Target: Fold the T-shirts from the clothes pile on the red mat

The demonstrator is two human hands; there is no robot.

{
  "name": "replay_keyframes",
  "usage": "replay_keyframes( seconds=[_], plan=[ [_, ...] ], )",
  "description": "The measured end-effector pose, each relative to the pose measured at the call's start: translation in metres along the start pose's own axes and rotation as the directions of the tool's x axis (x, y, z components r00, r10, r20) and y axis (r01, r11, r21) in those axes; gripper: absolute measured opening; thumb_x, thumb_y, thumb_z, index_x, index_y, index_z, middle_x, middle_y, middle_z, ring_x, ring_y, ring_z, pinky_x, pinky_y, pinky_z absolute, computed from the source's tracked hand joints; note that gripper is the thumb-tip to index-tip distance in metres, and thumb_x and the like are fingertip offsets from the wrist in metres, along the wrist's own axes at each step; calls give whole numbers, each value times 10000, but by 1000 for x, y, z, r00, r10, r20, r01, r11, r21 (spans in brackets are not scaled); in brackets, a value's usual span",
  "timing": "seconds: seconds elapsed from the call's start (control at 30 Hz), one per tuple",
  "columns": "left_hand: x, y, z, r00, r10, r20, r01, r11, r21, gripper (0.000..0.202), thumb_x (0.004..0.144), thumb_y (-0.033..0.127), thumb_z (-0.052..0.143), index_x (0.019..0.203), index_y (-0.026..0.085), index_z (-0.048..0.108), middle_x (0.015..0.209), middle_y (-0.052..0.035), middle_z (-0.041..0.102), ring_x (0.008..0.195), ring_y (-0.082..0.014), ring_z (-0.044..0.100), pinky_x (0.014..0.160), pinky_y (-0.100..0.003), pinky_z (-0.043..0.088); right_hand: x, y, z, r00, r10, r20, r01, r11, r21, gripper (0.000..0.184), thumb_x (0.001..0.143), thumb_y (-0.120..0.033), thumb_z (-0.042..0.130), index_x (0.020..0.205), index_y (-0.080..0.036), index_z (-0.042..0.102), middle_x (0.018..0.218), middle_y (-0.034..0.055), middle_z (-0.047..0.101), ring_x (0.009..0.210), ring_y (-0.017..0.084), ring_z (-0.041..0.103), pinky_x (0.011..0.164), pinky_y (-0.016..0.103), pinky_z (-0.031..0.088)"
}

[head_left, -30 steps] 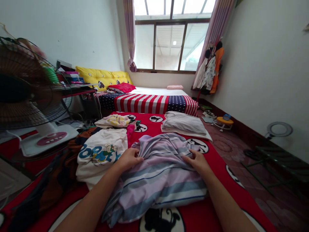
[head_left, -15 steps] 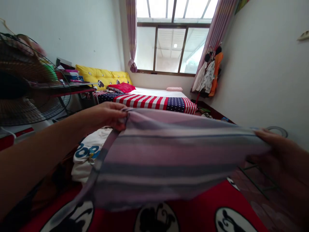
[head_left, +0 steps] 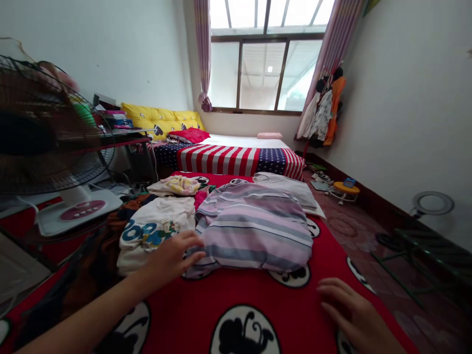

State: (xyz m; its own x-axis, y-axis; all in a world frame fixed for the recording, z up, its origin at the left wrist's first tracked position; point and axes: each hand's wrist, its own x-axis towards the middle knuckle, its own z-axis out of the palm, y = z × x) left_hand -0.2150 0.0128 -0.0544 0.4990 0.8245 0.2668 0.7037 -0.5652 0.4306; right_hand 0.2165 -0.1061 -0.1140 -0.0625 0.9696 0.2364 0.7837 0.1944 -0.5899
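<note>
A pink, grey and white striped shirt (head_left: 254,226) lies spread on the red blanket (head_left: 236,295) in front of me. My left hand (head_left: 177,255) is at its near left corner, fingers apart; the fingertips overlap the cloth, and I cannot tell whether they touch it. To the right of the shirt's near edge, my right hand (head_left: 350,309) hovers low over the blanket, fingers loosely spread and holding nothing. Left of the shirt is a folded white T-shirt (head_left: 158,221) with blue lettering. Behind the striped shirt, a light grey garment (head_left: 287,189) lies partly covered.
Dark and brown clothes (head_left: 96,265) are heaped along the left edge. A yellow-and-white garment (head_left: 175,186) lies farther back. A large fan (head_left: 47,132) stands at the left. Beyond is a bed with a striped, starred cover (head_left: 221,160). A green metal rack (head_left: 431,255) stands right.
The striped shirt was held stretched in the air between both hands; now it lies on the blanket. Both hands have let go and come down, the right one moving inward.
</note>
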Motion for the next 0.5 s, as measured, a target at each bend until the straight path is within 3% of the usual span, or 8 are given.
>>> replay_keyframes(
  seconds=[0.1,0.27,0.37,0.5],
  plan=[
    [-19,3,20,993,-18,121,8,997,82,279,847,376,587,1077,244,673,1180,-82,621,1050,-242,612,918,-348,489,10,-6,7,1000,-11,-1,11,996,-85,220,864,-380,534,961,-279,704,1147,83,639,1042,240,630,903,351,518],
    [-6,-4,52,989,-61,132,33,977,209,572,809,337,623,1355,208,513,1428,-155,453,1311,-316,433,1082,-461,371,57,-40,35,997,-58,54,69,973,-222,460,772,-361,641,1206,-209,638,1340,119,540,1234,286,504,1027,400,431],
    [11,-9,63,996,-47,81,26,970,244,495,839,287,576,1323,183,547,1390,-155,495,1280,-310,465,1075,-457,379,85,-57,53,999,-37,39,48,936,-350,545,757,-356,650,1270,-182,591,1347,130,529,1224,323,479,967,442,453],
    [26,-13,60,1000,-22,-9,23,983,181,357,878,172,434,1155,195,659,1202,-115,637,1122,-265,578,991,-401,442,112,-58,65,994,-96,-46,70,911,-406,337,819,-166,474,1096,-187,665,1151,104,631,1089,269,550,910,389,453]
  ],
)
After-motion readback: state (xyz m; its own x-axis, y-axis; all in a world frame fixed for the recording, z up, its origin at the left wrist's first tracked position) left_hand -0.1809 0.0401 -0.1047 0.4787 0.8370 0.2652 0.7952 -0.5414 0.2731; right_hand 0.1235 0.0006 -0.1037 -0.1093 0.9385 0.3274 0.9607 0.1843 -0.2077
